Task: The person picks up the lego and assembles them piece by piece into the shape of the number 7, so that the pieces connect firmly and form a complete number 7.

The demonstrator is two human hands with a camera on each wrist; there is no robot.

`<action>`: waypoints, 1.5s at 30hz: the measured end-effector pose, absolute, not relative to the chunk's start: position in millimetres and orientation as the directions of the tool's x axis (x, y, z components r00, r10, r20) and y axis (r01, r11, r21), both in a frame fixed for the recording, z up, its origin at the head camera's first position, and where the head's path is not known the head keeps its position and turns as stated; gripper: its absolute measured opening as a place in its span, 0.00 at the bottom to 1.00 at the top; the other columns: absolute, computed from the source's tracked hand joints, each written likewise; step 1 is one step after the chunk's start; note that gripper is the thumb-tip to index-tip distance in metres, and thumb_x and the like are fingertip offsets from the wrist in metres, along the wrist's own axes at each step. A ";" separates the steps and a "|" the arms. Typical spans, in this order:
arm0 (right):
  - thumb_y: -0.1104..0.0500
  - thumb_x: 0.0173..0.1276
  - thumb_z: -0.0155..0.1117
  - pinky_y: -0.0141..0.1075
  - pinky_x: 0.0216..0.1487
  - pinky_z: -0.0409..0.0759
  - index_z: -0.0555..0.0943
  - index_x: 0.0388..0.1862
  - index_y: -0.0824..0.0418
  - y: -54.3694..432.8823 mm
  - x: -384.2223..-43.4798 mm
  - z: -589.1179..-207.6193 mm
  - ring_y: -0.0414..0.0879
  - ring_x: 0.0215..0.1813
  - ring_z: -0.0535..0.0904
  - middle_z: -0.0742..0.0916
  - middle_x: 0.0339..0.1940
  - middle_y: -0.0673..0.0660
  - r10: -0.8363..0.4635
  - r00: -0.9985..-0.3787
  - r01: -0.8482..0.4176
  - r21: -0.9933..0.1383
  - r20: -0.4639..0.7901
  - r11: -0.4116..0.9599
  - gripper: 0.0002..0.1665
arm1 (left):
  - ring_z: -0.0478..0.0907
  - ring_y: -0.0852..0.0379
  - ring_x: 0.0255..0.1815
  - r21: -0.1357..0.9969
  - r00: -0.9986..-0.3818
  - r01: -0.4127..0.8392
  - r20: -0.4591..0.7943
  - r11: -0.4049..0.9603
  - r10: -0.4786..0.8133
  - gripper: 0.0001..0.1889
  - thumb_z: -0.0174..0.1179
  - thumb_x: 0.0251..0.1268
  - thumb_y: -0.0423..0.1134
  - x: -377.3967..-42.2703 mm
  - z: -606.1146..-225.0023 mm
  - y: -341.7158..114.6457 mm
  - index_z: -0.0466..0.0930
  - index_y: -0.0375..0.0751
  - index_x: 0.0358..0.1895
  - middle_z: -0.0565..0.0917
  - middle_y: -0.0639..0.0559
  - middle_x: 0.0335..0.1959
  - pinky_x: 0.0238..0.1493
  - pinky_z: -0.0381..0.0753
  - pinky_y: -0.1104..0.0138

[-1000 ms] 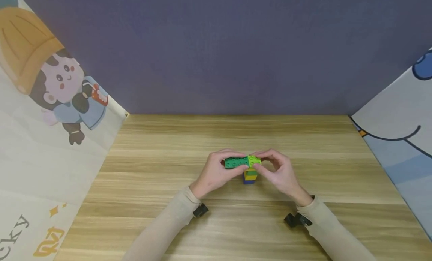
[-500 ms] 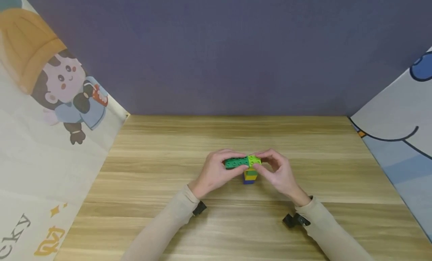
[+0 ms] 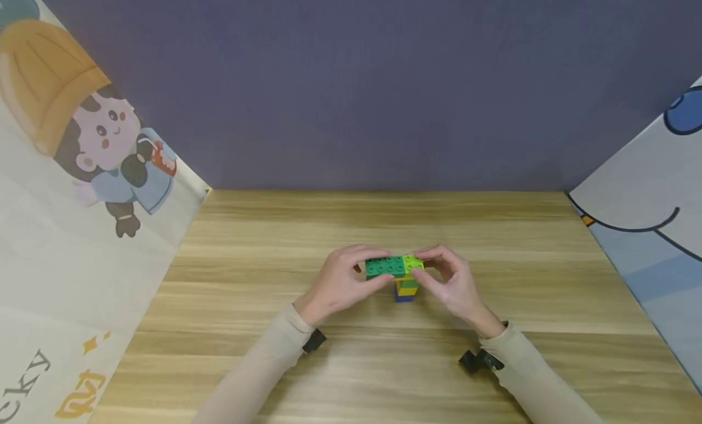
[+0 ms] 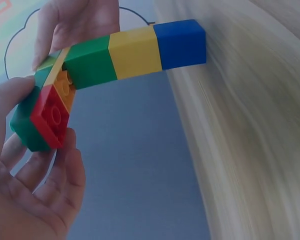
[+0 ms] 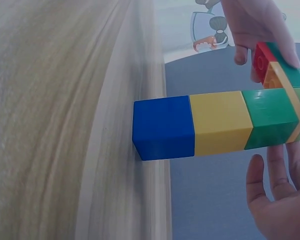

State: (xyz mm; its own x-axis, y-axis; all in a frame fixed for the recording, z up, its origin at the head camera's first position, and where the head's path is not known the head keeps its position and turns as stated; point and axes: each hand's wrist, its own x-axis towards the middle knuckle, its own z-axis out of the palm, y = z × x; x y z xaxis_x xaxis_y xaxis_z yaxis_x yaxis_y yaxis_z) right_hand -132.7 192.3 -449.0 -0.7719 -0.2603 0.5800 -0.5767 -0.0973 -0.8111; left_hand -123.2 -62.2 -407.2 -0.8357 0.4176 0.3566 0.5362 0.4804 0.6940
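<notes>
A tower of toy building bricks stands upright mid-table: blue brick point(image 4: 182, 45) lowest, then a yellow brick point(image 4: 135, 52) and a green brick point(image 4: 90, 62). A thin orange-yellow layer point(image 5: 294, 106) tops the column. Above it lie a long dark green brick point(image 3: 385, 267), jutting left, and a lime green brick point(image 3: 413, 264) at the right. Under the overhang hangs a red brick point(image 4: 47, 117), next to orange studs. My left hand point(image 3: 334, 285) pinches the dark green brick between thumb and fingers. My right hand point(image 3: 454, 284) pinches the lime brick from front and back.
The wood-grain table point(image 3: 384, 220) reaches a dark blue-grey wall point(image 3: 351, 89) at the back. Printed panels flank it, a cartoon child point(image 3: 106, 131) on the left one. Black wrist devices sit at both sleeves point(image 3: 252, 357).
My left hand has slid slightly left along the dark green brick, exposing more of its studs. My right hand and the tower have stayed nearly still; the head view has shifted a little.
</notes>
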 end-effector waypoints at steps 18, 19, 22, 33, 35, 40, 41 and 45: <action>0.86 0.60 0.64 0.29 0.57 0.85 0.78 0.50 0.80 191.1 -127.1 -445.7 0.38 0.53 0.86 0.90 0.54 0.46 -0.271 -0.780 -0.567 -0.820 0.564 -0.076 0.19 | 0.87 0.60 0.45 0.706 -0.808 0.574 0.406 0.416 0.426 0.20 0.79 0.62 0.43 -123.0 -411.0 -71.3 0.91 0.45 0.57 0.93 0.52 0.52 0.37 0.87 0.69; 0.86 0.60 0.65 0.29 0.57 0.85 0.79 0.50 0.79 191.5 -127.0 -444.7 0.38 0.53 0.86 0.90 0.54 0.47 -0.273 -0.782 -0.566 -0.822 0.560 -0.066 0.19 | 0.87 0.60 0.45 0.705 -0.807 0.575 0.408 0.415 0.426 0.20 0.79 0.62 0.42 -123.1 -410.3 -71.1 0.91 0.45 0.57 0.93 0.52 0.52 0.37 0.87 0.68; 0.84 0.61 0.67 0.28 0.56 0.84 0.81 0.52 0.75 193.1 -127.2 -441.8 0.38 0.57 0.86 0.90 0.56 0.48 -0.276 -0.795 -0.556 -0.831 0.540 -0.024 0.20 | 0.87 0.60 0.43 0.706 -0.807 0.574 0.405 0.414 0.429 0.20 0.79 0.62 0.42 -123.5 -408.7 -70.9 0.91 0.44 0.57 0.93 0.51 0.52 0.37 0.87 0.67; 0.84 0.65 0.64 0.33 0.62 0.85 0.72 0.65 0.82 212.0 -126.3 -450.4 0.39 0.65 0.82 0.86 0.66 0.46 -0.347 -0.822 -0.457 -0.887 0.451 -0.069 0.29 | 0.86 0.60 0.41 0.708 -0.809 0.572 0.403 0.415 0.428 0.20 0.80 0.60 0.39 -124.4 -407.4 -72.0 0.91 0.43 0.56 0.93 0.50 0.50 0.34 0.84 0.71; 0.84 0.64 0.64 0.33 0.63 0.85 0.72 0.64 0.83 214.1 -126.1 -454.6 0.38 0.64 0.83 0.86 0.65 0.45 -0.342 -0.827 -0.454 -0.889 0.447 -0.062 0.29 | 0.86 0.60 0.41 0.711 -0.809 0.571 0.402 0.409 0.430 0.20 0.79 0.61 0.39 -124.9 -407.6 -72.3 0.91 0.43 0.56 0.93 0.50 0.50 0.33 0.84 0.71; 0.84 0.61 0.65 0.32 0.65 0.83 0.73 0.64 0.82 217.1 -123.6 -463.7 0.35 0.62 0.84 0.86 0.63 0.41 -0.343 -0.850 -0.420 -0.907 0.400 -0.020 0.30 | 0.85 0.61 0.41 0.721 -0.818 0.557 0.388 0.412 0.426 0.20 0.79 0.61 0.40 -125.2 -408.2 -73.0 0.91 0.44 0.56 0.93 0.51 0.49 0.33 0.85 0.70; 0.84 0.61 0.66 0.32 0.66 0.83 0.73 0.64 0.82 217.5 -123.1 -465.4 0.35 0.63 0.84 0.86 0.63 0.41 -0.348 -0.854 -0.410 -0.912 0.387 -0.011 0.30 | 0.85 0.61 0.41 0.723 -0.819 0.554 0.386 0.412 0.425 0.20 0.80 0.61 0.40 -125.0 -408.2 -73.0 0.91 0.44 0.56 0.93 0.51 0.49 0.33 0.85 0.70; 0.82 0.62 0.67 0.33 0.66 0.83 0.73 0.65 0.80 218.5 -122.8 -470.6 0.34 0.63 0.83 0.86 0.63 0.39 -0.374 -0.862 -0.375 -0.927 0.341 0.019 0.31 | 0.85 0.61 0.41 0.724 -0.819 0.554 0.387 0.411 0.423 0.20 0.80 0.59 0.38 -124.8 -407.6 -73.2 0.91 0.44 0.56 0.93 0.51 0.49 0.33 0.84 0.71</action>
